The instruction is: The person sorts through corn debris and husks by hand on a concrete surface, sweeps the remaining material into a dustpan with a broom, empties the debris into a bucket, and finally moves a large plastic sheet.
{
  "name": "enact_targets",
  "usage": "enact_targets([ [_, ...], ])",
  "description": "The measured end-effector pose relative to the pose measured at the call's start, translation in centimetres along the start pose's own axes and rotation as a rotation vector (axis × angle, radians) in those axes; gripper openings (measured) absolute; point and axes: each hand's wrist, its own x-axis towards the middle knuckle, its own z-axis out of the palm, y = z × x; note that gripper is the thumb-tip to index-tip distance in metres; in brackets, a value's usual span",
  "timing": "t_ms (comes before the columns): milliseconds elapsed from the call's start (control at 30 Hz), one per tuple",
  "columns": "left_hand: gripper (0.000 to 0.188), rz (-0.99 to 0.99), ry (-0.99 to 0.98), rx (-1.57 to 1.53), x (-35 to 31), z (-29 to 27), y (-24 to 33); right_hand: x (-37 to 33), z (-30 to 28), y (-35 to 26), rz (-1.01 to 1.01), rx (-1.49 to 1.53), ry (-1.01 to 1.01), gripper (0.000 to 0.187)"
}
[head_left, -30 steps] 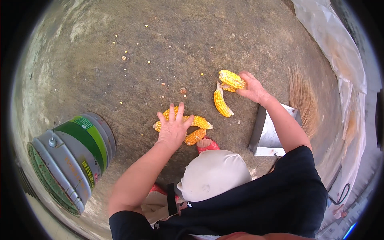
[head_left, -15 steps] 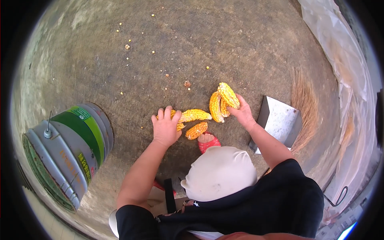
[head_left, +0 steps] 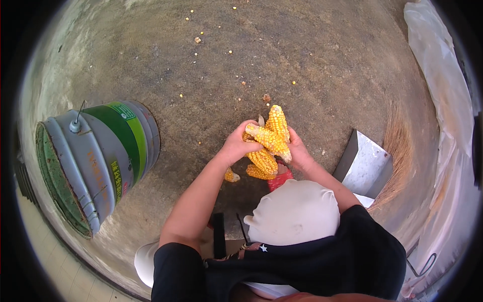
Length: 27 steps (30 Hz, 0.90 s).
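Note:
My left hand point(head_left: 238, 144) and my right hand point(head_left: 299, 152) are close together over the floor, wrapped around a bunch of yellow ears of corn point(head_left: 270, 139). One ear point(head_left: 277, 120) points away from me beside my right fingers. Another slants across the middle, its pale end by my left fingers. Lower ears point(head_left: 262, 161) sit beneath my left thumb, partly covered; I cannot tell whether they are all gripped. By my left wrist, a further ear point(head_left: 232, 175) shows only its tip. Both hands are closed, with some fingers hidden behind the corn.
A grey and green metal bucket point(head_left: 103, 158) lies on its side at left. To the right are a metal dustpan point(head_left: 370, 163) and a straw broom point(head_left: 400, 156), with plastic sheeting point(head_left: 435, 65) beyond. Loose kernels dot the concrete floor point(head_left: 312, 45). My red-shod foot point(head_left: 282, 178) is just below the corn.
My left hand has moved right and up from the ears on the floor, now gripping corn. Both hands have come together, gathering the ears into one bunch.

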Motion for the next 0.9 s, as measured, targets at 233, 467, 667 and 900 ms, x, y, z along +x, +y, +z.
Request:
enact_targets([
  [233, 0.058, 0.244, 0.080, 0.089, -4.3, -4.1, 7.5, 0.0, 8.0, -5.1, -0.096, -0.033, -0.192, 0.056],
  [467, 0.062, 0.701, 0.533, 0.395, -23.0, -9.6, 27.4, -3.0, 31.2, -18.0, -0.695, -0.121, -0.864, 0.046],
  [667, 0.068, 0.422, 1.026, 0.528, -44.2, -22.0, 26.6, -6.1, 47.5, -15.2, -0.889, -0.752, -1.188, 0.051],
  [900, 0.045, 0.338, 1.277, 1.183, -37.7, -17.5, 18.8, -2.1, 28.3, -15.0, -0.793, -1.051, -0.950, 0.023],
])
